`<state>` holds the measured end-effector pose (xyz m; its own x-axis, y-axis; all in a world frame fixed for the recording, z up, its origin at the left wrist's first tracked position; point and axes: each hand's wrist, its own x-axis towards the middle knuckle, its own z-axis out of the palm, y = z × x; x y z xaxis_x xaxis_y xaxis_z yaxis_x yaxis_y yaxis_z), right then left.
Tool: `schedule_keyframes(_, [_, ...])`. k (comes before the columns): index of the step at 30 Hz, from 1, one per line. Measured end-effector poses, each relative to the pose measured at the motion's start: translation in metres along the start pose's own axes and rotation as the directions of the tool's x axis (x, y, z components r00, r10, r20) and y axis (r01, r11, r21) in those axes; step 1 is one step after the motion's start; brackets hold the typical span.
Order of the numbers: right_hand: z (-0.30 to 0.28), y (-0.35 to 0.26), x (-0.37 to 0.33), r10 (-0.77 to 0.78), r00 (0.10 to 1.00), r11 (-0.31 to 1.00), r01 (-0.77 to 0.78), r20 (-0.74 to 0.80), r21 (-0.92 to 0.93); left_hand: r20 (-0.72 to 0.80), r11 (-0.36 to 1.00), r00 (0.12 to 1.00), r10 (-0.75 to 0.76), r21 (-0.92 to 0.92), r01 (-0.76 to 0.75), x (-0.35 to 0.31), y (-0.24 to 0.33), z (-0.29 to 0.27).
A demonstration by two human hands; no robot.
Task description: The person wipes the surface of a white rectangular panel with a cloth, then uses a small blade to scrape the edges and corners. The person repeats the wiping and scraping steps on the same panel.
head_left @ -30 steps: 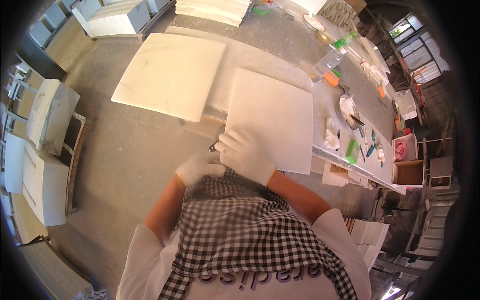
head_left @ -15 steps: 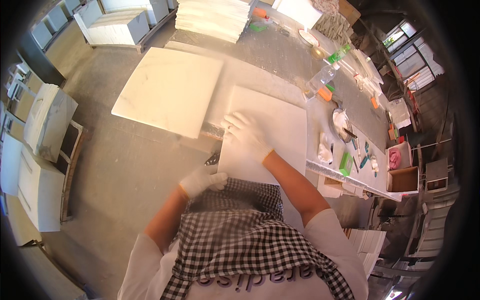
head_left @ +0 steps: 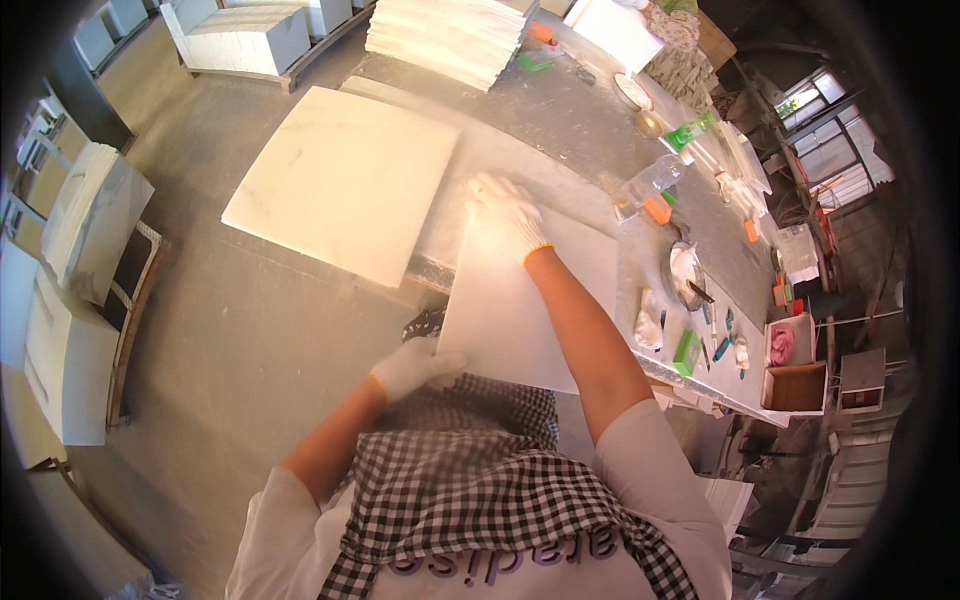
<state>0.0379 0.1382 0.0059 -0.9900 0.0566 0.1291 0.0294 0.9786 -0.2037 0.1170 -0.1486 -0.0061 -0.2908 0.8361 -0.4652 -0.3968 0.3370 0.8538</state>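
A square white marble tile (head_left: 530,300) lies at the table's near edge and juts out toward my apron. My left hand (head_left: 418,368), in a white knit glove, grips its near left corner, thumb on top and the other fingers partly hidden. Across the tile's far left corner rests my right hand (head_left: 508,218), gloved too, its fingers stretched out and reaching past the edge. A second, faintly veined marble tile (head_left: 345,185) sits to the left, overhanging the table.
A stack of tiles (head_left: 450,40) stands at the far side. On the right are a clear plastic bottle (head_left: 655,178), a bowl of white paste (head_left: 685,272), a green box (head_left: 687,352) and several small tools. Marble blocks (head_left: 95,225) stand on pallets at left. Another person's patterned sleeve (head_left: 675,28) shows far off.
My right hand has slid away from me, from the tile's upper middle to its far left corner. My left hand stays at the near corner. The view has shifted slightly.
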Motion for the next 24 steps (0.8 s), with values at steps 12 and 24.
schedule_keyframes(12, [0.020, -0.046, -0.083, -0.113, 0.975, 0.992, 0.099, -0.193, -0.083, 0.011, 0.999, 0.999, 0.034, 0.005, -0.034, -0.003, 0.007, 0.003])
schedule_keyframes(24, [-0.026, -0.032, -0.248, 0.136, 0.971, 0.980, -0.161, -0.194, -0.117, -0.284, 0.964, 0.959, -0.022, -0.261, -0.055, 0.009, -0.015, 0.004])
